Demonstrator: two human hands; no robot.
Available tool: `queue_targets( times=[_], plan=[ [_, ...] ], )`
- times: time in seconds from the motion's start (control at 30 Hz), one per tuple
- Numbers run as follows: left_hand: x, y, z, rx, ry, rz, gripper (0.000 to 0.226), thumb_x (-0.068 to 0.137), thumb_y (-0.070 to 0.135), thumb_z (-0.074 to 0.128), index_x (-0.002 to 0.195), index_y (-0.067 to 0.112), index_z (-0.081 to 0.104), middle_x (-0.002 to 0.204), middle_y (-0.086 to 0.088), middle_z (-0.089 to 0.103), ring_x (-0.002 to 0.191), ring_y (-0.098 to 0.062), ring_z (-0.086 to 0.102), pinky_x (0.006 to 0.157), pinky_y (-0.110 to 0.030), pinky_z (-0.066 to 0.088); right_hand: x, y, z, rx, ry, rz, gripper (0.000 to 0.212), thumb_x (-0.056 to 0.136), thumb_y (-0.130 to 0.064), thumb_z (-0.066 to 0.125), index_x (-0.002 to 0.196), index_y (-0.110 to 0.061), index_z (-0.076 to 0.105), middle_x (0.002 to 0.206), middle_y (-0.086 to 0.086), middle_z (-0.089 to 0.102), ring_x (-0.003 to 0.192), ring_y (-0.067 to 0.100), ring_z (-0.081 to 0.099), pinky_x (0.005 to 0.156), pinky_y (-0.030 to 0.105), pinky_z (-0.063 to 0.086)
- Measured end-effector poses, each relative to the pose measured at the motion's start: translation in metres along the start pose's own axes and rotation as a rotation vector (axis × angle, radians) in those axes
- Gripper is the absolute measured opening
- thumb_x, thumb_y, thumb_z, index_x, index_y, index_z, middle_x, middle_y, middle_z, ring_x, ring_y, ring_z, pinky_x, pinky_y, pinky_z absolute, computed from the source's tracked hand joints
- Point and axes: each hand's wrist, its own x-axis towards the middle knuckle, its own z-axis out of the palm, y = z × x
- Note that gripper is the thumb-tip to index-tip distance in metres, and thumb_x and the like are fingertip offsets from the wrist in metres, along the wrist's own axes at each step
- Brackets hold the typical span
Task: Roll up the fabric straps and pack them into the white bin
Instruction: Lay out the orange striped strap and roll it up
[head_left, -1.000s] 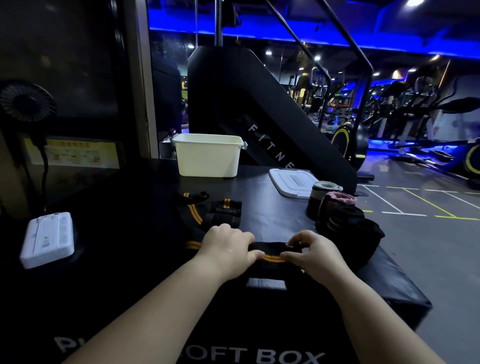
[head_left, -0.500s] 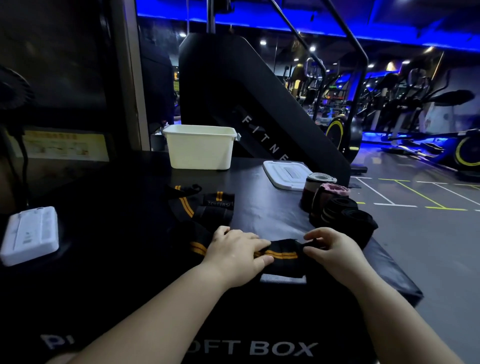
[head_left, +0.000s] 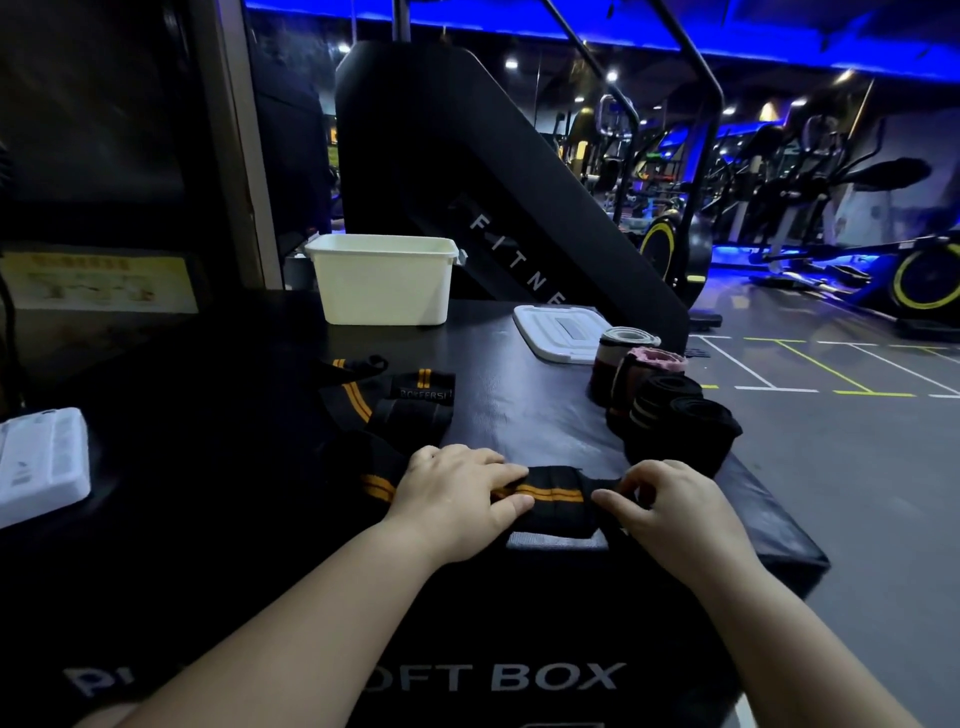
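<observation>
A black fabric strap with two orange stripes (head_left: 558, 499) lies along the near edge of the black soft box (head_left: 524, 410). My left hand (head_left: 457, 493) rests on its left part, fingers laid flat over the stripes. My right hand (head_left: 670, 506) pinches the strap's right end between thumb and fingers. The strap's loose length (head_left: 395, 410) trails back and left in folds. The white bin (head_left: 384, 280) stands at the far side of the box, its inside hidden. Several rolled straps (head_left: 670, 415) stand in a cluster at the right edge.
A white lid (head_left: 558, 332) lies flat behind the rolled straps. A white flat device (head_left: 39, 462) sits at the left. A black stair machine (head_left: 493, 182) rises behind the box. Gym floor with painted lines drops off to the right.
My hands have drawn slightly apart along the strap, and my right hand has shifted right to its end. The head camera has tilted and moved a little.
</observation>
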Motion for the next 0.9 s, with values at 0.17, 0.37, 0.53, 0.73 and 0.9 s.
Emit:
queue_targets(
  times=[0.17,0.37,0.53,0.73,0.9],
  plan=[
    [0.0,0.0,0.002,0.012,0.011,-0.002,0.049,0.093,0.066,0.035,0.137,0.047,0.045,0.143,0.021,0.044,0.132,-0.009,0.036,0.106,-0.034,0.023,0.001,-0.001,0.001,-0.024,-0.025,0.01,0.019,0.086,-0.044,0.064,0.083,-0.026,0.066,0.09,-0.007,0.058,0.089,0.017,0.057,0.08,0.033,0.046],
    [0.0,0.0,0.002,0.0,0.02,0.001,0.049,0.093,0.066,0.036,0.137,0.047,0.046,0.143,0.02,0.045,0.131,-0.008,0.036,0.105,-0.034,0.024,0.0,0.005,0.001,0.004,0.037,0.053,0.014,0.09,-0.035,0.059,0.087,-0.022,0.062,0.087,-0.004,0.056,0.094,0.023,0.057,0.071,0.03,0.035],
    [0.0,-0.002,0.004,0.012,0.028,0.003,0.049,0.093,0.066,0.035,0.137,0.048,0.045,0.143,0.021,0.045,0.131,-0.008,0.037,0.105,-0.034,0.026,0.002,0.014,-0.002,0.002,0.077,0.106,0.017,0.093,-0.031,0.057,0.097,-0.015,0.06,0.09,0.01,0.065,0.095,0.032,0.058,0.069,0.032,0.032],
    [0.0,-0.001,0.002,0.016,0.039,0.008,0.049,0.093,0.065,0.036,0.137,0.046,0.046,0.143,0.02,0.045,0.13,-0.008,0.038,0.103,-0.034,0.026,0.0,0.022,-0.004,-0.032,0.123,0.09,0.013,0.093,-0.027,0.059,0.096,-0.015,0.06,0.089,0.012,0.068,0.092,0.034,0.061,0.067,0.034,0.036],
    [0.001,0.0,0.004,0.011,0.034,0.005,0.05,0.093,0.066,0.035,0.137,0.046,0.046,0.143,0.02,0.045,0.13,-0.008,0.038,0.104,-0.033,0.026,-0.003,0.02,0.0,-0.078,0.166,0.015,0.007,0.091,-0.021,0.058,0.098,-0.022,0.055,0.078,0.007,0.065,0.08,0.036,0.059,0.058,0.035,0.036]
  ],
)
